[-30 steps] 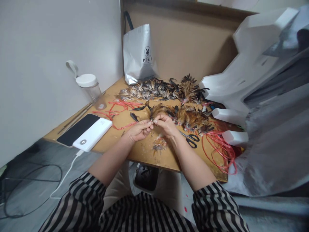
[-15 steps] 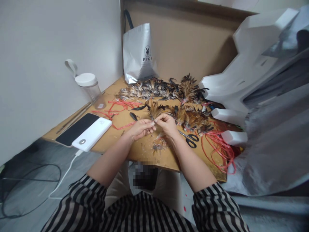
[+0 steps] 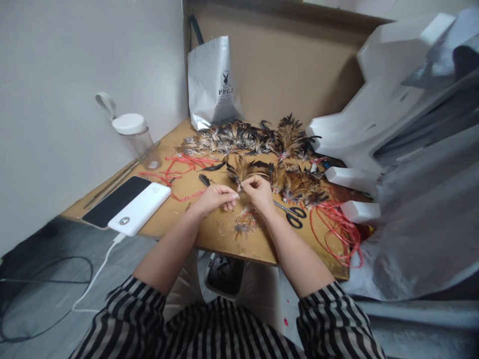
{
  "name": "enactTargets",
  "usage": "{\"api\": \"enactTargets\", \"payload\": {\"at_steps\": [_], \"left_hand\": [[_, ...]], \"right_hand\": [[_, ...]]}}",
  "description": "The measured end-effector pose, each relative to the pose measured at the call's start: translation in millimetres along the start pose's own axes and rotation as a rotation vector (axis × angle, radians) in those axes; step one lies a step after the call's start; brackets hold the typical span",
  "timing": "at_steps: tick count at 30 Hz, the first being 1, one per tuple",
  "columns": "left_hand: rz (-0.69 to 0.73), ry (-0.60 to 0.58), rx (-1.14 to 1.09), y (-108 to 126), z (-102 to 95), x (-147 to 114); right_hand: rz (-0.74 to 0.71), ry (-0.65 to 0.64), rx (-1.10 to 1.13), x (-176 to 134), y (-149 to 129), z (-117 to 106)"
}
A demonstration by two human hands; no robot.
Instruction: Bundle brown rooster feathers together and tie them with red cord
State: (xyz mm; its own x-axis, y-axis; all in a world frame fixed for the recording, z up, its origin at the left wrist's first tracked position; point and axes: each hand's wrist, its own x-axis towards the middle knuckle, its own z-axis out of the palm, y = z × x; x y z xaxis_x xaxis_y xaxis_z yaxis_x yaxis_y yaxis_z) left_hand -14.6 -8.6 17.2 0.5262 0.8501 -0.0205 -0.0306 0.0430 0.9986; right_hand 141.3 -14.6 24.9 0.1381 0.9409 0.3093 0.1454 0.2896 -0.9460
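Between the thumb and fingers of my right hand (image 3: 259,193) is the quill end of a small feather bunch (image 3: 240,169), brown and black, fanned out away from me. My left hand (image 3: 217,199) is closed in a pinch just left of and below the bunch's base. Whatever its fingertips hold is too small to make out. Beyond my right hand lies a row of brown feather bunches (image 3: 295,182). Scissors (image 3: 294,213) with black handles rest to the right of my right wrist. Below my hands are scraps of red string and feather bits (image 3: 246,220).
A second feather row (image 3: 232,138) lies farther back, before a silver bag (image 3: 209,82). Red plastic string (image 3: 335,234) is heaped at right beside white foam (image 3: 361,212). At left are a phone (image 3: 114,199), a white power bank (image 3: 140,209) and a lidded jar (image 3: 136,137). A bin (image 3: 224,276) stands below.
My left hand has come slightly away from the bunch's base, down and left. The right hand keeps its pinch on the bunch. The whole view has shifted a little.
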Motion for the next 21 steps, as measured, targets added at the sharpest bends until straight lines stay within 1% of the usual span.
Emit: {"api": "enactTargets", "payload": {"at_steps": [3, 5, 8, 11, 15, 18, 21], "left_hand": [[0.1, 0.113, 0.017, 1.4, -0.5, 1.2], [0.198, 0.184, 0.034, 2.1, -0.3, 2.2], [0.284, 0.231, 0.033, 2.3, 1.1, 3.3], [0.253, 0.237, -0.032, -0.1, 1.3, 4.8], [0.127, 0.207, -0.144, -5.8, -1.7, 8.2], [0.085, 0.235, -0.184, -8.6, -3.7, 10.7], [0.076, 0.243, -0.171, -9.3, -4.8, 12.0]], "right_hand": [[-0.03, -0.008, -0.087, -0.3, 1.8, 1.6], [0.003, -0.021, -0.108, 0.1, 3.8, 3.8], [0.087, -0.034, -0.088, 0.0, 6.5, 8.6], [0.193, -0.052, -0.022, -1.2, 8.4, 12.5], [0.258, -0.085, 0.035, -3.3, 10.5, 13.4], [0.306, -0.148, 0.059, -4.8, 11.4, 12.4], [0.351, -0.24, 0.067, -6.1, 11.3, 10.6]]}}
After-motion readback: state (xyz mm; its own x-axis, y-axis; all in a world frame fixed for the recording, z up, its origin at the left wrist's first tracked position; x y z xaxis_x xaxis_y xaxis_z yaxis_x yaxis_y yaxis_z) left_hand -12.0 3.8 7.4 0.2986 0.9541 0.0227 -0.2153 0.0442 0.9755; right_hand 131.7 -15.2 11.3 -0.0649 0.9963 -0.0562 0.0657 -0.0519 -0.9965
